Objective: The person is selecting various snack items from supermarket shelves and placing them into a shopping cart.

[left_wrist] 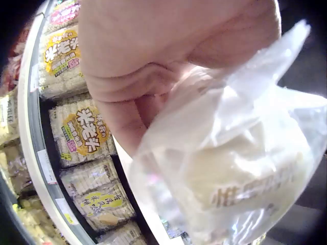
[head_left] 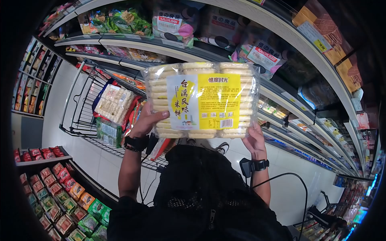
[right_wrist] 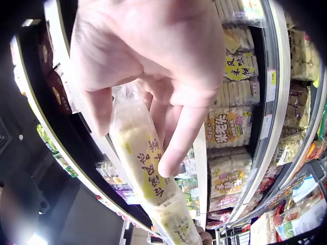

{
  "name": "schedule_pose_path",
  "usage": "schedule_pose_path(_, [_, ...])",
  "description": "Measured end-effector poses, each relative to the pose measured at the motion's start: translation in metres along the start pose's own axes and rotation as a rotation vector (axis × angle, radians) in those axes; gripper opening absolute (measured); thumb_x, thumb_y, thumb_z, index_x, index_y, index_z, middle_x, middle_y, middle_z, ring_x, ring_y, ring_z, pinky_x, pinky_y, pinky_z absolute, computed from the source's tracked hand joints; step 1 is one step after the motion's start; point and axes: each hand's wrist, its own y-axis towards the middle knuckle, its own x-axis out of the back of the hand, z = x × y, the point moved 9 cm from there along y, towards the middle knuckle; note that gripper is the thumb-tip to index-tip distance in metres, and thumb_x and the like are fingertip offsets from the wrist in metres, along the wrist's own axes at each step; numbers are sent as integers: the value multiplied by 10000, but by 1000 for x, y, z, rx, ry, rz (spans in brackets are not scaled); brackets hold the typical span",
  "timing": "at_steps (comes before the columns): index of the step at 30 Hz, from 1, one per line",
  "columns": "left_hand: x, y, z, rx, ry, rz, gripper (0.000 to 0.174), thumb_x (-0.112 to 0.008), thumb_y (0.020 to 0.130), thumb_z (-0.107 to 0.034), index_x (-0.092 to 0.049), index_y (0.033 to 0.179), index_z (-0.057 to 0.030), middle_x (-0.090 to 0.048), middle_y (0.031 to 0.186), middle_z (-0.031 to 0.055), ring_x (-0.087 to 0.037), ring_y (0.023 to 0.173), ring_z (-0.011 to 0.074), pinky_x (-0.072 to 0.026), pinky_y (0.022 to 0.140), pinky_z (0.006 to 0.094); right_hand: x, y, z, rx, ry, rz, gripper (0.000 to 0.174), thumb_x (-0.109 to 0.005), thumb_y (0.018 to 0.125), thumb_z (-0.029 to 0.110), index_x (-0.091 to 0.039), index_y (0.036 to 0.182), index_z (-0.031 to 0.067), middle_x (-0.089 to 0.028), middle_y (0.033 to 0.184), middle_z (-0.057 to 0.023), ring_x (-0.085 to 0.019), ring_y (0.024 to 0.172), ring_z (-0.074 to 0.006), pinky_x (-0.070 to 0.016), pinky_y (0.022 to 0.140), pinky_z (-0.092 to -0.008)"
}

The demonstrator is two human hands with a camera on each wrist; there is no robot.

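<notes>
A wide clear pack of rice crackers (head_left: 203,100), with a yellow and white label, is held up in front of the body by both hands. My left hand (head_left: 145,123) grips its lower left edge, thumb lying over the front. At the lower right corner my right hand (head_left: 255,141) pinches the wrapper. In the left wrist view the left hand (left_wrist: 173,46) has the shiny end of the rice cracker pack (left_wrist: 240,163) against its palm side. The right wrist view shows the right hand (right_wrist: 148,51) with thumb and fingers around the narrow side of the pack (right_wrist: 140,163).
At the left stands a wire shopping cart (head_left: 76,114) carrying a bag of pale puffed snacks (head_left: 114,103) and a green pack (head_left: 108,132). Shelves (head_left: 161,48) of packaged snacks curve across the front and right. A bin of small colourful packets (head_left: 60,197) is at lower left.
</notes>
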Motion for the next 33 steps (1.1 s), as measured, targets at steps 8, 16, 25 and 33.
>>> schedule_pose_path(8, [-4,2,0,5,-13,21,689,-727,726,-135,-370,1291,35,-561,1180,133,-565,1063,200,-448,920,336,-9,-4,4,-6,35,65,631,-623,825,177,-311,1337,-19,-479,1271,-159,-525,1110,-297,-506,809,-481])
schedule_pose_path(16, [-8,6,-4,-4,-10,57,712,-739,716,-122,-363,1304,18,-550,1202,125,-549,1090,199,-431,944,339,-2,-7,11,-21,-34,25,707,-652,794,215,-277,1362,21,-448,1296,-156,-520,1088,-333,-502,737,-519])
schedule_pose_path(25, [-11,11,-2,0,-20,63,767,-763,700,-140,-336,1318,16,-531,1225,126,-537,1105,200,-426,953,342,-16,2,25,3,-13,82,668,-629,812,199,-294,1338,-41,-479,1264,-182,-538,1088,-317,-518,786,-472])
schedule_pose_path(33, [-13,10,-4,-12,-20,30,791,-773,692,-154,-327,1323,15,-523,1235,122,-527,1117,196,-417,962,341,-11,10,27,-31,-16,104,667,-632,808,201,-303,1332,-47,-487,1256,-184,-545,1075,-319,-519,776,-467])
